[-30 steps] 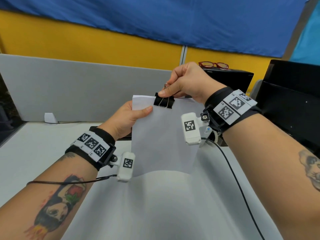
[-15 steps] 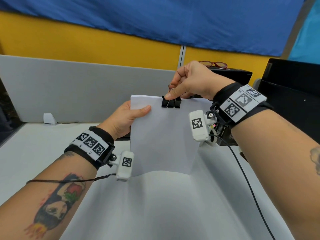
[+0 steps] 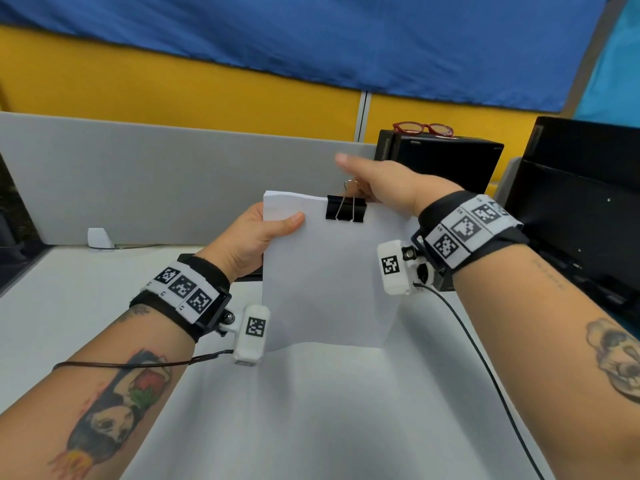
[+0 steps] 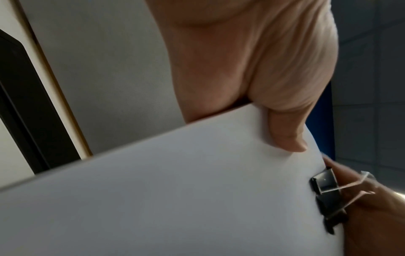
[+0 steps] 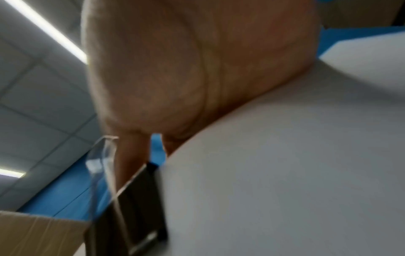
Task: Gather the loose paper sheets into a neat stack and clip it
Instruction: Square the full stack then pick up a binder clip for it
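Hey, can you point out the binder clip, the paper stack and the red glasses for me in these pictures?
binder clip (image 3: 345,212): head view, on its black body at the stack's top edge.
paper stack (image 3: 332,282): head view, on the middle of the front sheet.
red glasses (image 3: 423,128): head view, on the frame's bridge.

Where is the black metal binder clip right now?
In the head view, the black metal binder clip sits on the white paper stack's top edge, between the left thumb and the right hand.
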The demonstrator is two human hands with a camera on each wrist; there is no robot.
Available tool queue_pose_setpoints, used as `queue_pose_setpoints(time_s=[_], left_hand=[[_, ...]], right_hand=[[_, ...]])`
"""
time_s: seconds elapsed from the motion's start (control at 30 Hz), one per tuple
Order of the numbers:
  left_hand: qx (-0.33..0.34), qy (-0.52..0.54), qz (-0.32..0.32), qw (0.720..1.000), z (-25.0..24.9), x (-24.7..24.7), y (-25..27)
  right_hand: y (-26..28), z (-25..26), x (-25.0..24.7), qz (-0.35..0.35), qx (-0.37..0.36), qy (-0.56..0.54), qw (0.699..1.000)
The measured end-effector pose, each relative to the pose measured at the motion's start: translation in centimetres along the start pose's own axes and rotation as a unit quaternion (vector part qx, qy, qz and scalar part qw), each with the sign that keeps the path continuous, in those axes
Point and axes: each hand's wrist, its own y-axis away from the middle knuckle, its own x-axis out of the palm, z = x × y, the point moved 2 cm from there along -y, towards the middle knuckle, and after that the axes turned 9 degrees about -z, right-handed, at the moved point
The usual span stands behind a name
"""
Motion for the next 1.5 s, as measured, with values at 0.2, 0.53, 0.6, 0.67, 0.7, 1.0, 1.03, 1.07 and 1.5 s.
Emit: queue_pose_setpoints(time_s=[0.2, 0.53, 0.6, 0.67, 0.7, 1.0, 1.03, 1.07, 1.5], left_hand=[[0.003, -0.006, -0.004, 1.000, 0.0, 0.2, -0.1], [-0.054, -0.120, -0.045, 0.990, 6.0, -1.7, 2.5], [-0.086, -0.103, -0.052, 0.990, 7.4, -2.3, 3.2], [-0.107, -0.098, -0.056, 0.988, 8.3, -2.5, 3.7], [-0.114, -0.103, -0.052, 0.987, 8.7, -2.4, 3.9], [-0.175, -0.010, -0.108, 0.979, 10.0, -0.7, 4.7], [-0.178, 0.002, -0.124, 0.976, 9.9, -0.6, 4.6], [-0.182, 0.011, -0.136, 0.974, 9.9, -0.4, 4.6], [-0.378, -0.148, -0.041, 0.913, 13.2, 5.0, 10.1]], right_hand=[[0.1, -0.8, -0.3, 0.134, -0.060, 0.072, 0.987], [0.8, -3.1, -0.6, -0.066, -0.113, 0.190, 0.973], [1.2, -5.6, -1.3, -0.122, -0.101, 0.102, 0.982], [1.9, -8.5, -0.8, -0.198, -0.074, -0.063, 0.975], [2.4, -9.9, 0.1, -0.227, -0.046, -0.162, 0.959], [5.3, -17.0, 11.5, -0.102, 0.142, -0.453, 0.874], [5.9, -17.5, 12.1, -0.081, 0.144, -0.428, 0.888], [6.5, -18.1, 12.4, -0.065, 0.147, -0.407, 0.899], [14.3, -22.3, 9.5, 0.038, 0.240, -0.143, 0.959]])
